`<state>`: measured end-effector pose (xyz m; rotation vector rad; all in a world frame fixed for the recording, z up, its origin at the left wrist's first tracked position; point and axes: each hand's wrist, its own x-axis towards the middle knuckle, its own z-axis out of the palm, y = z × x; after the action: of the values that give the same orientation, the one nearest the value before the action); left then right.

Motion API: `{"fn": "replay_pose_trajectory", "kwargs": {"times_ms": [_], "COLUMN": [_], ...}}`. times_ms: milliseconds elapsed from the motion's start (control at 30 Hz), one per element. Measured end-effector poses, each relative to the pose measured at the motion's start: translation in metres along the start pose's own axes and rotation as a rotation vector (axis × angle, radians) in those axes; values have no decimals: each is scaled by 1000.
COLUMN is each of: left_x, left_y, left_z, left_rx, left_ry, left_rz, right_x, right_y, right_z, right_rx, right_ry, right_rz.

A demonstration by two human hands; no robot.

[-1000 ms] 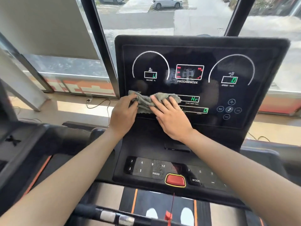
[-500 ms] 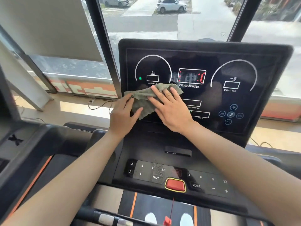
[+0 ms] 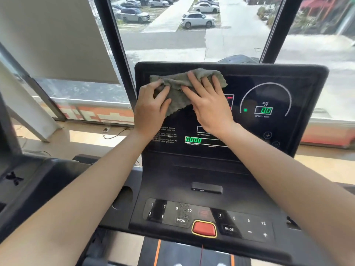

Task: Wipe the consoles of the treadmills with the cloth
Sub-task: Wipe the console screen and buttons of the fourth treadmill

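The black treadmill console (image 3: 269, 77) stands upright in front of me, its green digits lit. A grey-green cloth (image 3: 178, 81) is spread over the upper left of its screen. My left hand (image 3: 151, 110) holds the cloth's left part, with bent fingers on top and the thumb against its lower edge. Flat on the cloth's right part lies my right hand (image 3: 209, 104), fingers straight and pressing it to the screen. The lower panel (image 3: 207, 217) with number keys and a red stop button (image 3: 204, 228) is uncovered.
Dark window posts (image 3: 115, 54) rise just behind the console, with a car park outside. Another treadmill's dark frame (image 3: 28, 179) sits to the left. A cable (image 3: 115, 133) lies on the floor by the window. The belt (image 3: 192, 254) runs below the console.
Both hands slid the cloth up the screen, from the lower left display area to the top left corner. The view tilted up and the display readouts changed.
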<state>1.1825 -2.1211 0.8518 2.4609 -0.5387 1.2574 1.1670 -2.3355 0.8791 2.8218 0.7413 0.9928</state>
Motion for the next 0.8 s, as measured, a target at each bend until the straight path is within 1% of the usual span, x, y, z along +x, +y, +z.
{"fn": "replay_pose_trajectory", "kwargs": {"times_ms": [67,167,333,400,500,567,633,800], "left_x": [-28,-77,-146,-161,-157,-142,-121,-45], "left_y": [10,28,55,60,63,66,72,92], "left_z": [9,21,35,37,39,41,43,48], "left_rx": [-20,-52,-137,-165,-187,-174,-148,-130], "left_ry": [-5,-27,-156,-197,-216,-217,-177,-38], "left_rz": [40,112,167,195,236,264,273,200], "right_x": [-31,-91,-183,-205,-219,-214,-197,-135], "right_y": [-2,-7,-27,-30,-26,-16,-2,46], "right_z": [10,24,41,44,41,35,27,-2], "right_rx": [17,28,90,110,135,131,109,14], "right_ry": [-23,-104,-278,-333,-376,-372,-335,-171], "right_rz": [-5,5,33,39,39,68,124,207]}}
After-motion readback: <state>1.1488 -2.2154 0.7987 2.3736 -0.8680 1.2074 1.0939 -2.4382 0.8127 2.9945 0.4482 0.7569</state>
